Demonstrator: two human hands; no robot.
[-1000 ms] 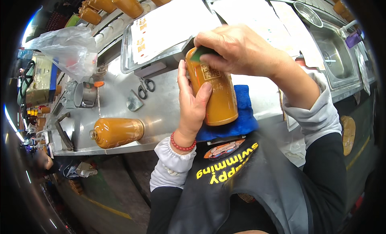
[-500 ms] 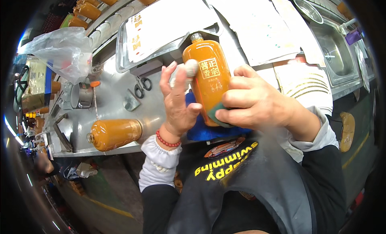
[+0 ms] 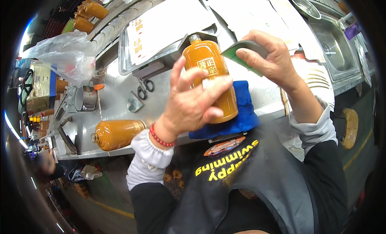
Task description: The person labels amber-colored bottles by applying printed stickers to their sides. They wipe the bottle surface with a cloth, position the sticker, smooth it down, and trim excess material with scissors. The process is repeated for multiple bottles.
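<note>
An orange glass bottle [image 3: 209, 52] with gold lettering lies on its back, its neck pointing away from me into a metal rest. A folded blue cloth [image 3: 245, 99] is under its near end. My left hand [image 3: 191, 99] is over the middle of the bottle with its fingers spread; something whitish shows at the fingers, too blurred to make out. Off the bottle's right side, my right hand [image 3: 271, 59] grips a thin dark green flat scraper [image 3: 249, 47] between thumb and fingers. A second orange bottle [image 3: 118, 134] lies on its side at the left table edge.
Black-handled scissors [image 3: 145, 89] lie near a small metal cup [image 3: 86, 98]. Behind stands a metal tray [image 3: 124, 59] with printed sheets [image 3: 171, 28]. White papers [image 3: 251, 16] spread to its right, before a steel sink [image 3: 335, 47]. A clear plastic bag [image 3: 64, 53] sits far left.
My right hand has lifted the green scraper off the bottle's lower right side and moved it up and away. My left hand has swung right, from beside the bottle to over it.
</note>
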